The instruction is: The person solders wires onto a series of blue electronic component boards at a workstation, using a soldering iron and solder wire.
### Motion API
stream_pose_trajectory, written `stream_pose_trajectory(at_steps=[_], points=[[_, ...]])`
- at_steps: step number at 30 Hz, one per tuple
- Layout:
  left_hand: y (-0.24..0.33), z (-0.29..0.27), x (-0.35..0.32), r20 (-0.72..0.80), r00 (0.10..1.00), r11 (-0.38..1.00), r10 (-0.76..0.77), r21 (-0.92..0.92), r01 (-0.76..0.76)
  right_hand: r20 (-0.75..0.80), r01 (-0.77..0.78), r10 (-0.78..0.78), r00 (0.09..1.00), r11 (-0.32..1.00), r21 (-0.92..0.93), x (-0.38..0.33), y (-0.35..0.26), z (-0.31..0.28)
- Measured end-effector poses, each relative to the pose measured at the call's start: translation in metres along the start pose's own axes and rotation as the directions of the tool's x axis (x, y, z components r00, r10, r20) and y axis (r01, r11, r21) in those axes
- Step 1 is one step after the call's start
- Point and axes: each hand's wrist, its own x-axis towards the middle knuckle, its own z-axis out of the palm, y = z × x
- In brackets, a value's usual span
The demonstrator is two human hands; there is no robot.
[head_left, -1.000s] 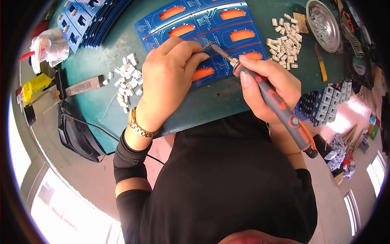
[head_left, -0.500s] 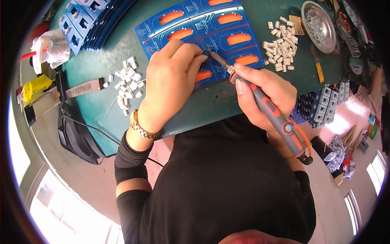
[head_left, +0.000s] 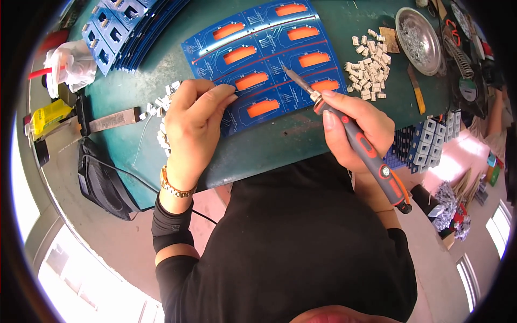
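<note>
A blue circuit board panel (head_left: 281,92) with several orange-backed cutouts lies on the green bench. My right hand (head_left: 371,121) is closed around a grey and red soldering iron (head_left: 360,141). The iron slants up and left, its tip over the middle of the panel; contact I cannot tell. At the panel's left edge is my left hand (head_left: 195,121), thumb and fingers pinched together; what they hold, if anything, is hidden. Small white pin connectors (head_left: 157,106) lie beside and partly behind this hand. A thin wire (head_left: 142,141) runs along the bench nearby.
More white connectors (head_left: 369,70) are heaped right of the panel. Beyond them stand a metal dish (head_left: 432,60) of clippings and a yellow-handled knife (head_left: 418,97). Stacked blue boards (head_left: 110,35) occupy the far left. A black-handled tool with a flat metal blade (head_left: 114,119) lies near a yellow packet (head_left: 49,116).
My left hand has moved left and down, off the panel's middle, uncovering more cutouts. The iron has shifted slightly right, its tip a little further from the fingers.
</note>
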Motion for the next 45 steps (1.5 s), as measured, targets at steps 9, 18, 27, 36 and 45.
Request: stream_pose_trajectory(at_steps=[9, 18, 27, 36, 45], points=[[-0.001, 0.013, 0.024, -0.117, 0.993, 0.999, -0.007, -0.035, 0.003, -0.017, -0.009, 0.009, 1.000, 0.999, -0.050, 0.013, 0.004, -0.005], [-0.007, 0.012, 0.025, -0.032, 0.998, 0.998, 0.055, 0.001, -0.055, 0.057, 0.088, -0.084, 0.995, 0.993, -0.078, 0.017, 0.014, -0.009], [-0.007, 0.019, 0.017, -0.009, 0.994, 0.994, 0.112, -0.001, -0.112, 0.042, 0.009, -0.013, 0.999, 0.996, 0.086, 0.009, 0.015, -0.001], [-0.001, 0.021, 0.017, 0.027, 0.992, 0.992, 0.123, 0.013, -0.124, 0.060, 0.088, -0.090, 0.994, 0.995, 0.044, 0.010, 0.013, 0.002], [0.006, -0.004, 0.026, -0.056, 0.998, 0.978, 0.021, -0.205, -0.032, -0.013, 0.180, -0.181, 0.983, 0.983, -0.019, 0.011, 0.017, -0.012]])
